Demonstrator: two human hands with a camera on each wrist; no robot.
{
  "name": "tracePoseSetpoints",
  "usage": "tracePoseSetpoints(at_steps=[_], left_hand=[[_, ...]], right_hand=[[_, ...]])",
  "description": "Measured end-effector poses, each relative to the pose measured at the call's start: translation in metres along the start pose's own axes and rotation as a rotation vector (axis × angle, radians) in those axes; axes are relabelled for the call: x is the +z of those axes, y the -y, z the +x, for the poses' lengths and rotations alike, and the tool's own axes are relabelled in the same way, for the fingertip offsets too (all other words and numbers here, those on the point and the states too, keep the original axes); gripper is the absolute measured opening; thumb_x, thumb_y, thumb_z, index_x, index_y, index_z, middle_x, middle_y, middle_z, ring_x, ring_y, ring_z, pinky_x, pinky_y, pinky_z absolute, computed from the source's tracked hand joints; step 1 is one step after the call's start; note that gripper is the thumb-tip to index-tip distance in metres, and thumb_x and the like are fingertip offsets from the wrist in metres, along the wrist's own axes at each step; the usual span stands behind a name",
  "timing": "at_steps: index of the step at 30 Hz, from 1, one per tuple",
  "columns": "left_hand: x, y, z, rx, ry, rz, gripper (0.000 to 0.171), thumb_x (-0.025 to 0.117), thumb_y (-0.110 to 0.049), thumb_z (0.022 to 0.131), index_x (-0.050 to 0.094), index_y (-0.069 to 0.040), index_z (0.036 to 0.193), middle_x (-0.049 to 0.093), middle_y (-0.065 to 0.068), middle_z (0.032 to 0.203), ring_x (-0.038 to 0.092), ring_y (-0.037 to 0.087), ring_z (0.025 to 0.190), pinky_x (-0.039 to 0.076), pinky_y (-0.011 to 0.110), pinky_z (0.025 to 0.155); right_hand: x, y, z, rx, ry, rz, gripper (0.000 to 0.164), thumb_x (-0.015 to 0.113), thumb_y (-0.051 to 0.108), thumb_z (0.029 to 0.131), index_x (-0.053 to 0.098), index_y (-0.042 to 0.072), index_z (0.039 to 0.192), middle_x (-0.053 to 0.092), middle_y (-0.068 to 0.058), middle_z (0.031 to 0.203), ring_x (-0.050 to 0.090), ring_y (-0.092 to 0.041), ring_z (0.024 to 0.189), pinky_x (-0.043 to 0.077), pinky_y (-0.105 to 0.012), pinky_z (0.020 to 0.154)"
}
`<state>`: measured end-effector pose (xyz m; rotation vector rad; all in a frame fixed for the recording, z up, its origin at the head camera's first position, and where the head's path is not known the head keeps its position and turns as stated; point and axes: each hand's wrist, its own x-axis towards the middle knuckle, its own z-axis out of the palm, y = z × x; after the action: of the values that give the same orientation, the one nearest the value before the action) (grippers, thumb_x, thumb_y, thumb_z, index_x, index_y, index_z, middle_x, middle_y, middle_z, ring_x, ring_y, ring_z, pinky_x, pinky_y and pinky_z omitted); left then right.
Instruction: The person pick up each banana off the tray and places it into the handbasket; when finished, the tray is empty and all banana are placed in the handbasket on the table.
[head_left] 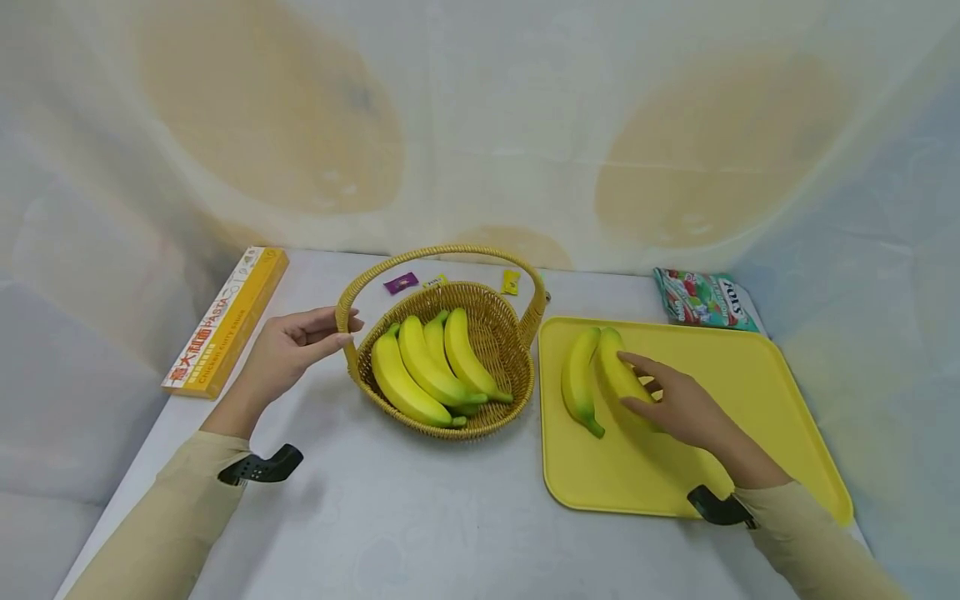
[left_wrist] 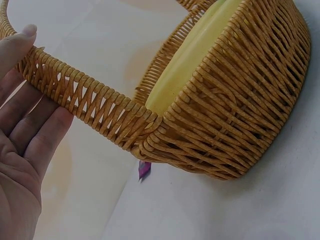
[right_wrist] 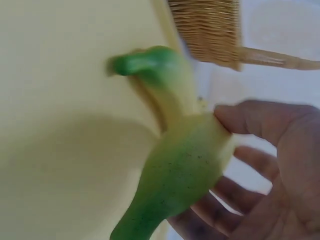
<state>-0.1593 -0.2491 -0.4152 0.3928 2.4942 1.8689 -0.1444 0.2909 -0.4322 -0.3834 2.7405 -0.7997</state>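
Note:
My left hand (head_left: 288,350) pinches the left side of the wicker basket's handle (head_left: 450,249), thumb on one face and fingers on the other. Several yellow bananas with green tips lie together in the basket (head_left: 517,367), mostly on its left side. Over the yellow tray (head_left: 742,392), my right hand (head_left: 678,404) grips a banana (head_left: 618,367) between thumb and fingers. A second banana (head_left: 577,379) lies just left of it on the tray. The right wrist view shows the held banana's green stem (right_wrist: 145,215) close up; whether it touches the tray I cannot tell.
A yellow and white pasta box (head_left: 225,321) lies at the table's left edge. Behind the basket are a purple wrapped candy (head_left: 401,283) and yellow ones (head_left: 511,282). A teal candy bag (head_left: 705,298) lies behind the tray. Patterned curtains enclose the back and sides.

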Motion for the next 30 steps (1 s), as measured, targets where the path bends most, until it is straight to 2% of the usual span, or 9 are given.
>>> tracePoseSetpoints(at_steps=[8,15,22,30], left_hand=[[-0.001,0.0,0.001,0.015,0.002,0.01,0.034,0.072,-0.012,0.096,0.068,0.002,0.127,0.075,0.005,0.116,0.071,0.01,0.106,0.055,0.021,0.093],[-0.001,0.0,0.002,0.009,0.001,0.008,0.037,0.073,-0.013,0.096,0.066,0.005,0.128,0.075,0.004,0.116,0.071,0.011,0.105,0.055,0.021,0.093],[-0.001,0.001,0.001,0.019,0.004,0.008,0.034,0.072,-0.011,0.096,0.068,0.002,0.127,0.074,0.005,0.116,0.071,0.01,0.106,0.055,0.021,0.093],[0.0,0.001,0.001,0.019,0.003,-0.008,0.035,0.072,-0.011,0.096,0.067,0.004,0.127,0.075,0.004,0.115,0.071,0.01,0.106,0.055,0.021,0.093]], right_hand=[[-0.022,0.023,-0.015,-0.187,0.077,0.01,0.061,0.071,0.03,0.098,0.047,0.019,0.153,0.056,-0.009,0.144,0.063,-0.027,0.112,0.057,-0.041,0.087],[-0.03,0.056,-0.015,-0.297,0.164,0.044,0.059,0.071,0.033,0.097,0.049,0.026,0.151,0.058,0.005,0.141,0.061,-0.017,0.112,0.055,-0.032,0.084],[-0.018,0.093,0.007,-0.353,0.247,0.069,0.061,0.07,0.032,0.098,0.046,0.025,0.153,0.055,0.004,0.144,0.061,-0.018,0.116,0.056,-0.037,0.088],[0.001,0.131,0.047,-0.412,0.233,0.059,0.06,0.07,0.027,0.098,0.047,0.021,0.153,0.06,-0.001,0.137,0.062,-0.021,0.113,0.057,-0.043,0.087]])
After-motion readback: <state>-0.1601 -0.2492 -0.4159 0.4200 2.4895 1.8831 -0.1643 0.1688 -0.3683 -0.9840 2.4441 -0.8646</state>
